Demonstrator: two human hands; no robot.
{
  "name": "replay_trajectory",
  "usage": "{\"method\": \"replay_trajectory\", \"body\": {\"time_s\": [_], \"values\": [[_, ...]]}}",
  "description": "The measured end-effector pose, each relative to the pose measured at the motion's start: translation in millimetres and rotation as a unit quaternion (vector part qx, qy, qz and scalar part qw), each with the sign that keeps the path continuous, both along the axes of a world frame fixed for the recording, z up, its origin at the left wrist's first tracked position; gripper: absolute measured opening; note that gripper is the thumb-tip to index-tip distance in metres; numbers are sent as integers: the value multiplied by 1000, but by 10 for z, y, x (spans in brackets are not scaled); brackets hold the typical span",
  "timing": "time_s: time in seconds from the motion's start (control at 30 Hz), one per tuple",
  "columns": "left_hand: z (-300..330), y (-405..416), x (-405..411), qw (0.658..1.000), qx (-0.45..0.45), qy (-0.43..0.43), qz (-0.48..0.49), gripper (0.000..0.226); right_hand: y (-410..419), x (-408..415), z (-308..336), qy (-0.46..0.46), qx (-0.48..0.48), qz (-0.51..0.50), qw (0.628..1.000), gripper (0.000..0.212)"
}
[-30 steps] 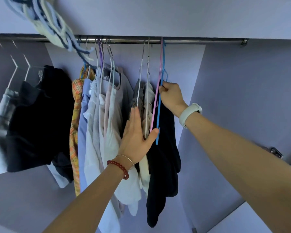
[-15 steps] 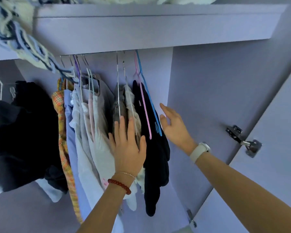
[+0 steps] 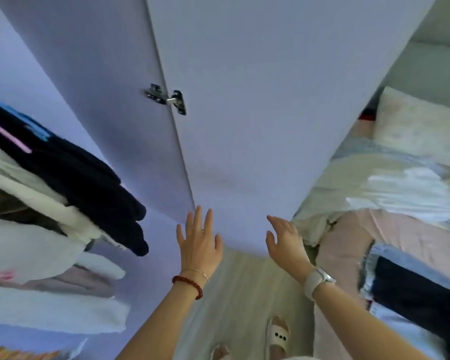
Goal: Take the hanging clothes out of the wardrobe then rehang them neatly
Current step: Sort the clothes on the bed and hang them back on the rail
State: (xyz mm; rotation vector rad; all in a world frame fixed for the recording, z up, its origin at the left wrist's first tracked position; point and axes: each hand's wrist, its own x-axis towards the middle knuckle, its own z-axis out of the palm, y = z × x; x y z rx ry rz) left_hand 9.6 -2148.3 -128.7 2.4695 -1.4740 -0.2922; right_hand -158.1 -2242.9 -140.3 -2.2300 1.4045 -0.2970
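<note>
Hanging clothes (image 3: 63, 203) fill the left edge of the frame. A wardrobe door (image 3: 270, 113) runs down the centre, with a hinge (image 3: 166, 98) at its upper left. A bed (image 3: 400, 190) piled with clothes lies at the right. A slipper (image 3: 277, 336) sits at bottom centre, on the floor (image 3: 244, 294) below the door.

Left hand (image 3: 199, 245) and right hand (image 3: 283, 242) raised, fingers spread, empty

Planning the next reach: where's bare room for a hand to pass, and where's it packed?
Free: the gap between the dark garment and the wardrobe door, in front of both open hands, left hand and right hand. Also the floor strip between the forearms, down to the slipper. Crowded: hanging clothes fill the left; the bed at right is heaped with clothes.
</note>
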Motion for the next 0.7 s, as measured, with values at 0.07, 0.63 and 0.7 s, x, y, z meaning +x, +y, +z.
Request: {"method": "replay_trajectory", "body": {"time_s": [0.07, 0.63, 0.7], "values": [[-45, -218, -471, 997, 19, 17, -75, 56, 52, -608, -59, 25, 23, -76, 997, 45], [-480, -1543, -5489, 781, 121, -55, -610, 51, 904, -5363, -738, -38, 123, -627, 769, 37], [-631, -1554, -6013, 758, 137, -51, -636, 51, 1000, -5799, -849, -42, 127, -664, 736, 39]]}}
